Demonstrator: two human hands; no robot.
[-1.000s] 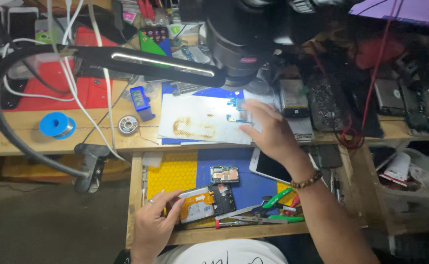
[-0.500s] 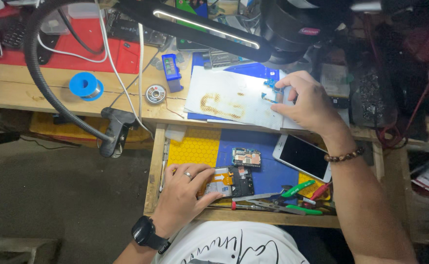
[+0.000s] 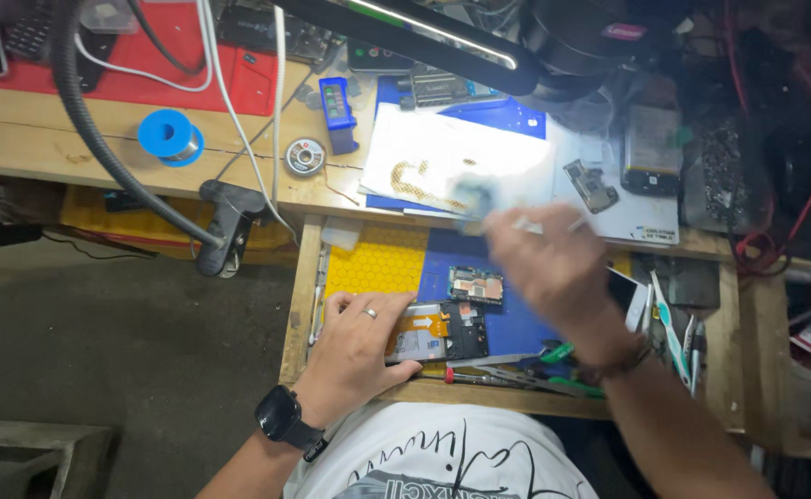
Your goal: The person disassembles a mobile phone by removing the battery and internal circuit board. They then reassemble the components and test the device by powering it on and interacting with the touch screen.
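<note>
My left hand [image 3: 359, 346], with a ring and a black wristwatch, lies over the left end of an opened phone [image 3: 442, 333] in the drawer and holds it down. My right hand [image 3: 553, 268] is motion-blurred above the drawer's back edge. It grips a thin whitish tool [image 3: 539, 225], with a small blurred blue-grey piece [image 3: 473, 197] at its left end. A small circuit board [image 3: 477, 285] lies on the blue mat [image 3: 516, 328] just beyond the phone.
A yellow honeycomb mat [image 3: 382, 263] fills the drawer's left. Green-handled tools [image 3: 558, 354] and a red-tipped screwdriver [image 3: 479, 377] lie along its front. The bench holds a stained white sheet [image 3: 452, 162], a blue solder spool [image 3: 170, 137], a blue box [image 3: 336, 102], phone parts [image 3: 650, 148] and a lamp arm [image 3: 424, 32].
My right hand has left the white sheet on the bench and swung down and left over the drawer with the tool. My left hand stays on the opened phone.
</note>
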